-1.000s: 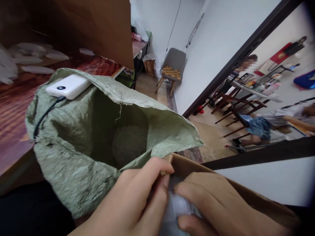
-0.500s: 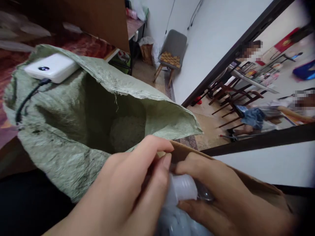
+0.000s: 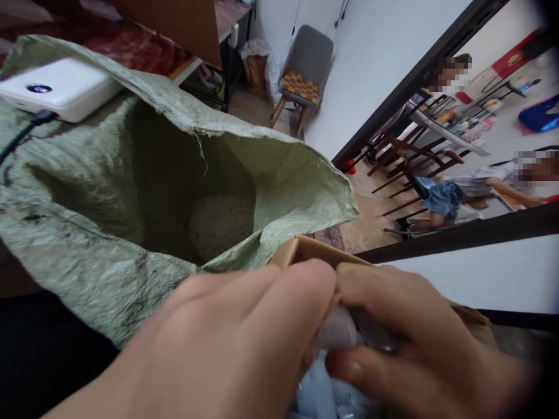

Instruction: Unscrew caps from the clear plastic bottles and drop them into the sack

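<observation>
Both hands are right up under the head camera, bunched together at the bottom of the view. The left hand (image 3: 227,337) has its fingers curled over, thumb and forefinger pinched on the small pale plastic piece (image 3: 338,331) between the two hands. The right hand (image 3: 419,343) wraps it from the other side, fingers closed round it, one fingertip tucked underneath. So both grips are closed on that same piece, which sits low in the middle, mostly hidden by the fingers; what exactly it is, I cannot tell. Below it there is a crumple of bluish-white plastic (image 3: 323,398).

Just behind the knuckles, the edge of a cardboard box (image 3: 301,250) pokes up, touching the lip of the big green woven sack (image 3: 109,244). The sack gapes open, its mouth dark, a paler patch showing deep inside. Up on the sack's far fold rests a white power bank (image 3: 61,87), a black cable (image 3: 26,131) running off its near end. Beyond, a grey chair (image 3: 308,64) stands against the wall, and through the doorway other people sit well apart.
</observation>
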{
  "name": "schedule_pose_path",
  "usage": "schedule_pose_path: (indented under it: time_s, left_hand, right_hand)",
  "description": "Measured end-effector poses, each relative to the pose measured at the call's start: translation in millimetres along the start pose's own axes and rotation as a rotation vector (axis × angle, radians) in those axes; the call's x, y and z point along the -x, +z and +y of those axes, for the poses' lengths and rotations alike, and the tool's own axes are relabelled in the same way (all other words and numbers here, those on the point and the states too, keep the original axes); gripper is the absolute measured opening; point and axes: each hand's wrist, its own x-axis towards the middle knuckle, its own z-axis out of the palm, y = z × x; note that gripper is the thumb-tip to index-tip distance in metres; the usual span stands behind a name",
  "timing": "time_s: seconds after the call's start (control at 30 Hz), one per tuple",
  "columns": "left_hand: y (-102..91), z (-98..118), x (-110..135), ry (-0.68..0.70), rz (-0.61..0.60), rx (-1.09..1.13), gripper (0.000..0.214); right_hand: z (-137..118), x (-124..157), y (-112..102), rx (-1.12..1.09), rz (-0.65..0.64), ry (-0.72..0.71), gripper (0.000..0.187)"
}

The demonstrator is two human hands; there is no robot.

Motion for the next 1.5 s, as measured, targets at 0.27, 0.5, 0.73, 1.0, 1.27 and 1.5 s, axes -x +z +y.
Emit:
schedule_pose_path:
  time_s: [0.27, 0.5, 0.73, 1.0, 1.27, 1.5]
  left_hand:
    - [3.1, -20.2, -13.3, 0.293, 0.172, -0.746, 0.035]
    - [58.4, 1.9, 7.6, 0.473, -0.313, -0.572, 0.015]
    - [109.6, 1.6, 9.3, 0.129, -0.862, -0.856, 0.031]
    - [138.8, -14.4, 34.2, 0.300, -0.790, -0.955, 0.033]
    - [131.1, -29.9, 22.4, 0.392, -0.741, -0.779, 0.028]
    - [92.2, -6.7, -3.6, 0.271, -0.541, -0.505, 0.042]
  right_hand:
    - [9.6, 0.7, -0.5, -0.338, 0.228, 0.362, 0.027]
    - [5.4, -17.6, -9.7, -1.010, 0.254, 0.700, 0.003]
    - [-6.6, -18.1, -10.6, -1.144, 0.071, 0.727, 0.020]
    - [-4.8, -12.5, -6.2, -1.121, 0.109, 0.724, 0.015]
    - [-14.7, -15.0, -10.8, -1.199, 0.063, 0.738, 0.008]
    - [-18.5, -10.8, -18.6, -1.268, 0.061, 0.664, 0.020]
